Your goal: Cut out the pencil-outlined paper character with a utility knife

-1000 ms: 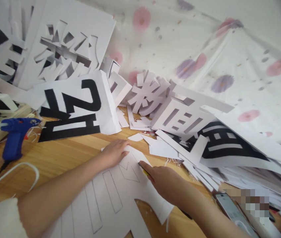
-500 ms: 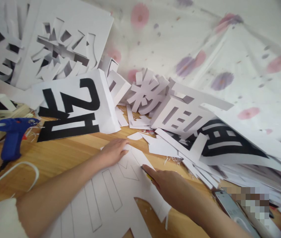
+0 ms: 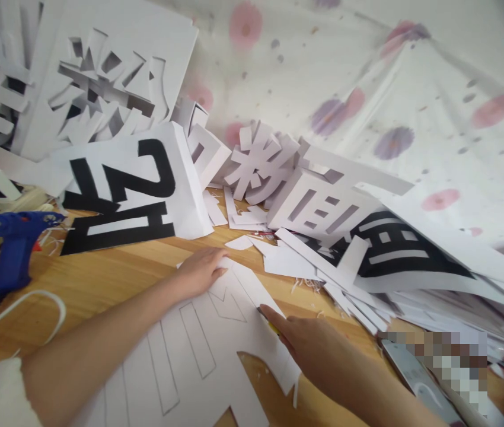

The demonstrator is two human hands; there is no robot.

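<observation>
A white sheet (image 3: 229,356) with pencilled shapes and partly cut edges lies on the wooden table. My left hand (image 3: 203,271) presses on its far top edge, fingers together, with the sheet beneath them. In my right hand (image 3: 294,332) is a yellow cutter knife (image 3: 273,327), its dark tip touching the sheet near a pencil line at the right side. The index finger stretches along the knife; the other fingers are mostly hidden under the hand.
A blue glue gun (image 3: 14,249) stands at the left with its cable. Behind are a black-printed sheet (image 3: 192,201), white cut-out characters (image 3: 256,163) and paper scraps (image 3: 285,261). A phone (image 3: 416,379) lies at the right.
My right hand and the knife have moved slightly down along the pencil line, towards me. My left hand stays at the sheet's far edge. The whole view has shifted a little.
</observation>
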